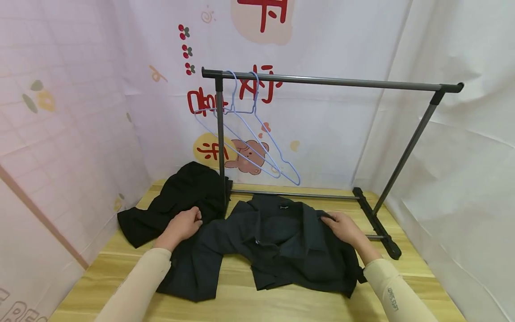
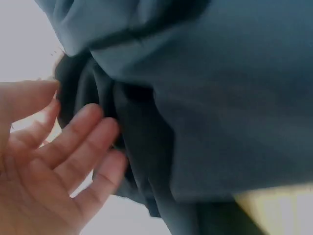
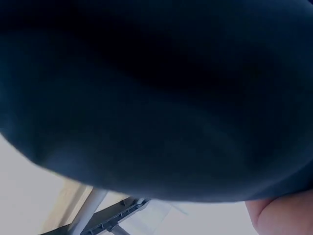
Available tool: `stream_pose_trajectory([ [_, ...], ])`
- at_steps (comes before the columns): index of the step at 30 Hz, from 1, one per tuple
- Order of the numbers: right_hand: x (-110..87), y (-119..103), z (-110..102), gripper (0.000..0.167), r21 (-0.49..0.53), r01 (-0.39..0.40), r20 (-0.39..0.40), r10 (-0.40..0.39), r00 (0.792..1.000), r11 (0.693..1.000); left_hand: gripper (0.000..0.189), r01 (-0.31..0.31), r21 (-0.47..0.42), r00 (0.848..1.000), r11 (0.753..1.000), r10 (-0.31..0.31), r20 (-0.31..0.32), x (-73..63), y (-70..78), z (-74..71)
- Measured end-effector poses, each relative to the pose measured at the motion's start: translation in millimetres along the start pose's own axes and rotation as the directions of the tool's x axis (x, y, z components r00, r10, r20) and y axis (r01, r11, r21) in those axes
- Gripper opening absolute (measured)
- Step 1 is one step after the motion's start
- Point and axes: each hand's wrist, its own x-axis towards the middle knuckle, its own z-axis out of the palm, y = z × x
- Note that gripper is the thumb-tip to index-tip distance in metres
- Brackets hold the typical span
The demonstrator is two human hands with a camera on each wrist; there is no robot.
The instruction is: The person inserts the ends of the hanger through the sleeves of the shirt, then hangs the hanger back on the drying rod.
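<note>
A dark navy collared shirt lies rumpled on the table, one sleeve spread toward the front left. With thumb and fingers, my right hand pinches its upper right part near the collar. In the right wrist view the shirt's cloth covers most of the frame and hides most of that hand. My left hand is above the left sleeve, beside a black garment. The left wrist view shows its fingers loosely bent beside dark cloth, gripping nothing.
Behind the shirt stands a metal garment rack, its right foot on the table. Two light blue wire hangers, one in front, hang at the bar's left end. Printed white cloth surrounds the wooden table.
</note>
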Motion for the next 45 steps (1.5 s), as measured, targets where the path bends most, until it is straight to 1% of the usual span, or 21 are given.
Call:
stream_pose_trajectory([
  [2, 0.0, 1.1, 3.5, 0.027, -0.037, 0.003, 0.005, -0.002, 1.000, 0.999, 0.009, -0.018, -0.008, 1.000, 1.000, 0.018, -0.018, 2.9, 8.3, 5.0],
  [5, -0.8, 2.2, 3.9, 0.023, -0.127, 0.021, -0.004, -0.021, 1.000, 0.992, 0.017, -0.078, -0.020, 0.996, 0.997, 0.077, -0.040, 9.8, 26.5, 9.5],
  [7, -1.6, 2.8, 3.8, 0.020, -0.176, 0.023, -0.011, -0.026, 1.000, 0.984, 0.023, -0.109, -0.015, 0.994, 0.994, 0.109, -0.029, 13.7, 39.2, 12.9],
  [8, -1.8, 3.1, 4.1, 0.021, -0.195, 0.020, -0.013, -0.023, 1.000, 0.981, 0.025, -0.120, -0.021, 0.993, 0.993, 0.120, -0.019, 15.2, 44.8, 15.5],
  [10, -1.7, 3.4, 5.4, 0.032, -0.220, 0.015, -0.024, -0.021, 1.000, 0.975, 0.030, -0.131, -0.047, 0.991, 0.990, 0.131, -0.003, 17.7, 55.3, 21.7],
  [13, -0.2, 0.8, 6.8, 0.046, -0.234, 0.003, -0.047, -0.014, 0.999, 0.972, 0.037, -0.126, -0.094, 0.991, 0.988, 0.129, 0.026, 21.5, 67.6, 33.2],
  [14, 0.7, -0.9, 7.1, 0.048, -0.238, 0.002, -0.056, -0.016, 0.998, 0.971, 0.039, -0.124, -0.109, 0.991, 0.986, 0.129, 0.038, 22.2, 71.4, 36.9],
  [16, 3.1, -5.1, 7.0, 0.050, -0.243, 0.007, -0.078, -0.027, 0.997, 0.970, 0.043, -0.128, -0.129, 0.989, 0.983, 0.136, 0.056, 23.5, 78.6, 44.1],
  [19, 6.8, -15.5, 5.3, 0.051, -0.241, 0.019, -0.105, -0.045, 0.993, 0.970, 0.045, -0.141, -0.134, 0.986, 0.981, 0.152, 0.075, 24.2, 88.6, 52.6],
  [21, 9.9, -24.1, 3.3, 0.050, -0.226, 0.032, -0.116, -0.059, 0.991, 0.974, 0.047, -0.148, -0.126, 0.983, 0.981, 0.160, 0.088, 24.2, 94.3, 57.3],
  [23, 12.5, -33.9, 0.8, 0.049, -0.207, 0.047, -0.127, -0.075, 0.989, 0.977, 0.049, -0.144, -0.104, 0.983, 0.984, 0.155, 0.103, 24.1, 99.1, 61.9],
  [27, 16.6, -54.8, -5.4, 0.047, -0.156, 0.085, -0.156, -0.110, 0.982, 0.984, 0.064, -0.118, -0.008, 0.986, 0.993, 0.118, 0.118, 24.7, 104.9, 73.8],
  [31, 19.0, -79.9, -14.5, 0.050, -0.076, 0.089, -0.180, -0.101, 0.978, 0.993, 0.087, -0.063, 0.107, 0.995, 0.992, 0.054, 0.090, 25.5, 108.6, 88.6],
  [33, 19.8, -93.5, -19.5, 0.051, -0.025, 0.092, -0.188, -0.095, 0.978, 0.995, 0.098, -0.036, 0.173, 0.997, 0.984, 0.024, 0.071, 25.4, 110.3, 95.9],
  [35, 20.6, -106.3, -24.3, 0.053, 0.014, 0.103, -0.192, -0.098, 0.976, 0.995, 0.107, -0.023, 0.251, 0.998, 0.968, 0.009, 0.058, 25.5, 111.0, 102.6],
  [38, 22.2, -125.4, -30.0, 0.054, 0.055, 0.129, -0.198, -0.116, 0.973, 0.990, 0.116, -0.012, 0.330, 0.998, 0.944, -0.008, 0.059, 26.0, 109.4, 109.0],
  [39, 22.9, -131.6, -31.6, 0.056, 0.064, 0.136, -0.197, -0.121, 0.973, 0.989, 0.119, -0.007, 0.343, 0.998, 0.939, -0.015, 0.062, 26.3, 108.2, 109.6],
  [41, 24.0, -144.0, -34.5, 0.059, 0.080, 0.147, -0.199, -0.129, 0.972, 0.986, 0.123, 0.002, 0.345, 0.998, 0.939, -0.025, 0.060, 28.0, 103.5, 109.5],
  [43, 25.0, -156.5, -36.6, 0.063, 0.099, 0.156, -0.204, -0.133, 0.970, 0.983, 0.125, 0.023, 0.300, 0.998, 0.954, -0.039, 0.047, 30.5, 97.8, 107.6],
  [45, 26.6, -167.2, -37.6, 0.065, 0.101, 0.173, -0.219, -0.148, 0.965, 0.980, 0.123, 0.045, 0.211, 0.999, 0.976, -0.049, 0.012, 32.3, 92.9, 103.9],
])
